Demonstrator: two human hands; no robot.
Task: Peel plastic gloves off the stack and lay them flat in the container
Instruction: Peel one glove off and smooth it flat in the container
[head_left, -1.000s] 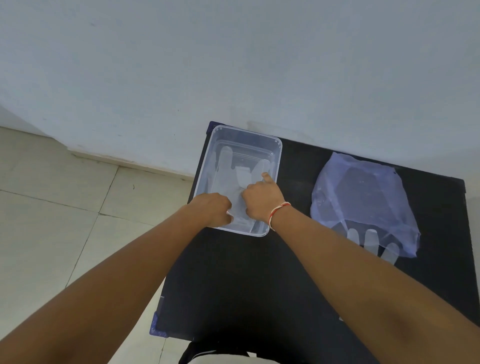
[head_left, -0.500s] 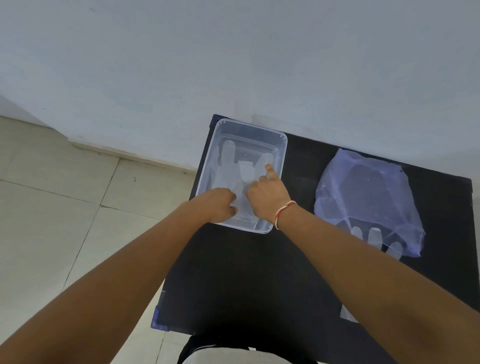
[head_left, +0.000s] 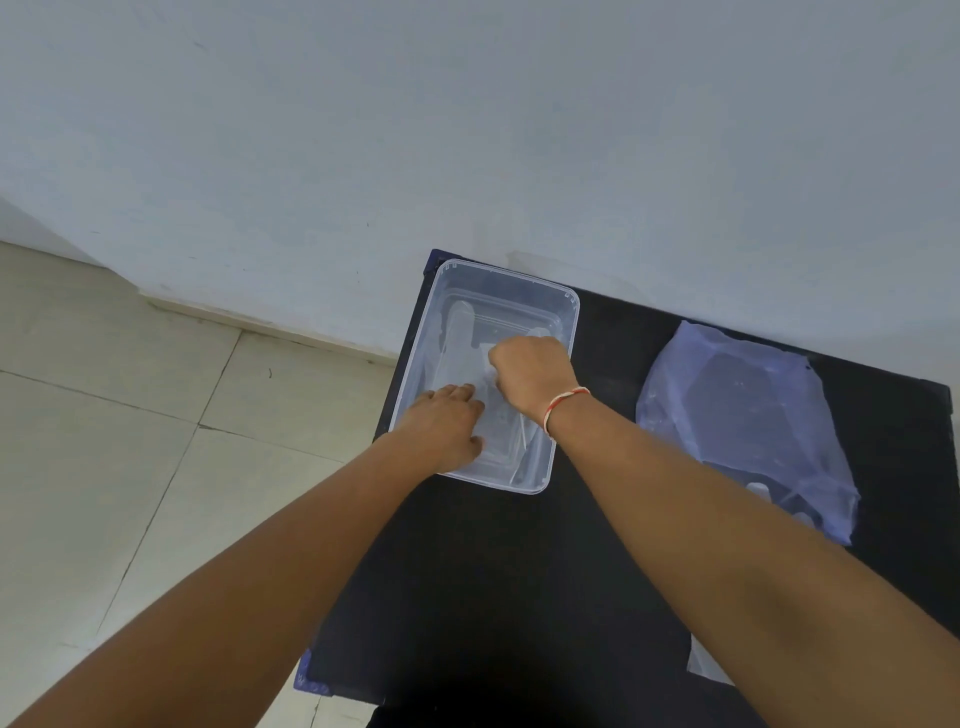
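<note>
A clear plastic container (head_left: 563, 306) stands on the far left part of a black table (head_left: 493, 582). A thin clear glove (head_left: 460, 338) lies flat on its bottom, fingers pointing away from me. My left hand (head_left: 449, 428) rests palm down on the glove's near end, fingers together. Over the middle of the glove, my right hand (head_left: 530, 376) is curled into a loose fist, and glove film shows at its fingertips. To the right lies the stack of gloves (head_left: 769, 496) under a bluish plastic bag (head_left: 737, 410), mostly hidden.
A pale wall runs right behind the table. Tiled floor (head_left: 130, 441) drops away past the table's left edge. A small scrap of clear plastic (head_left: 701, 665) lies near the front right, partly behind my right forearm.
My right hand has slid farther into the container and closed from a pointing finger into a fist. My left hand has flattened on the glove. The view has shifted slightly.
</note>
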